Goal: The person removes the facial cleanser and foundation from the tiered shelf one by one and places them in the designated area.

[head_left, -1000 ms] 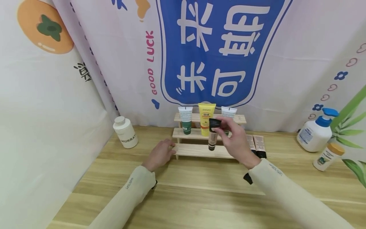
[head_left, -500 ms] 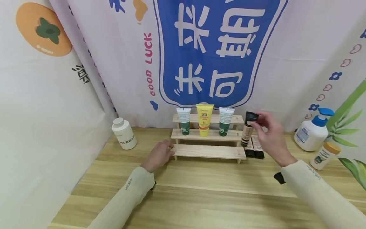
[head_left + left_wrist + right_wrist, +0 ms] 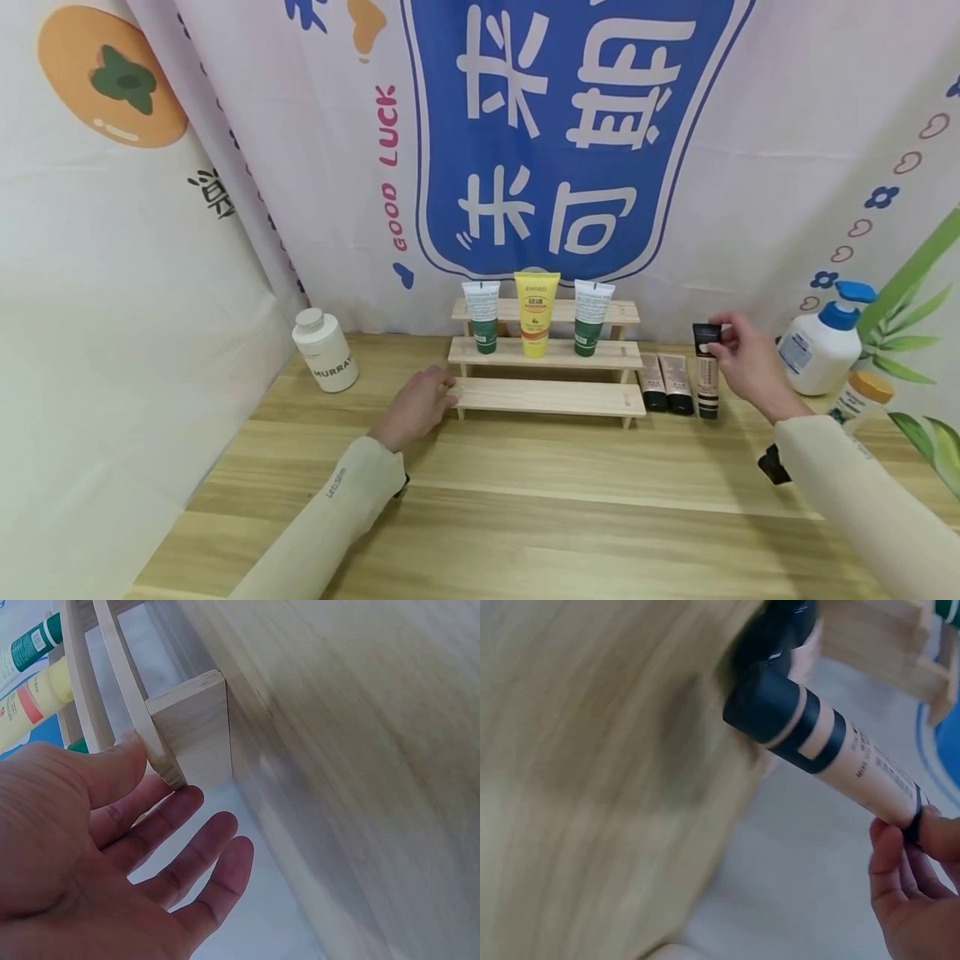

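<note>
The right hand (image 3: 753, 367) pinches a beige-and-black squeeze tube (image 3: 707, 379) near the table's (image 3: 525, 517) back edge; the left hand (image 3: 415, 408), fingers loosely bent, pinches a pale wooden 3-tier rack (image 3: 547, 397).

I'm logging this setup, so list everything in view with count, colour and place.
table: 1, wood-brown, under everything
wooden rack: 1, pale, back middle
yellow tube: 1, yellow, rack's middle tier
small tubes: 2, white and green, flanking the yellow one
lying tubes: 2, beige and black, right of rack
held tube: 1, beige and black, right of that pair
lettered bottle: 1, white, left of rack
pump bottle: 1, white and blue, far right
capped bottle: 1, white and orange, before the pump bottle
leaves: several, green, right edge
printed cloth: count unclear, whitish with blue, behind table
sleeves: 2, cream, both arms
left hand: 1, bare, pinching rack's left end
right hand: 1, bare, pinching the held tube
</note>
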